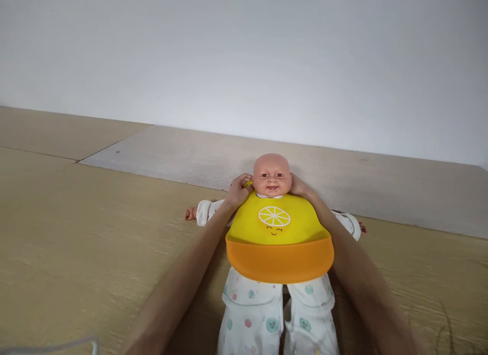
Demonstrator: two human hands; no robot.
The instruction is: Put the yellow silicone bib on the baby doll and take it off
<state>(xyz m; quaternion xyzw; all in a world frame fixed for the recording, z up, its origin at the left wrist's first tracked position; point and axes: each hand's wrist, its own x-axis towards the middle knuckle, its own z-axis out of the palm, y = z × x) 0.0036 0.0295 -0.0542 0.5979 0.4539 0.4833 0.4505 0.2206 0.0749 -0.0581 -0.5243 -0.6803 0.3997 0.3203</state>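
A baby doll (271, 174) lies on its back on a wooden table (76, 233), head toward the wall. It wears white patterned clothes and a yellow silicone bib (276, 233) with an orange catch pocket and a lemon face. My left hand (239, 189) is closed on the bib's neck strap beside the doll's head. My right hand (298, 186) reaches behind the other side of the neck, with its fingers mostly hidden by the head.
A white wall (244, 65) rises just beyond the table's far edge. A paler board (171, 151) forms the back part of the tabletop. A thin grey cord (57, 346) lies at the bottom left corner.
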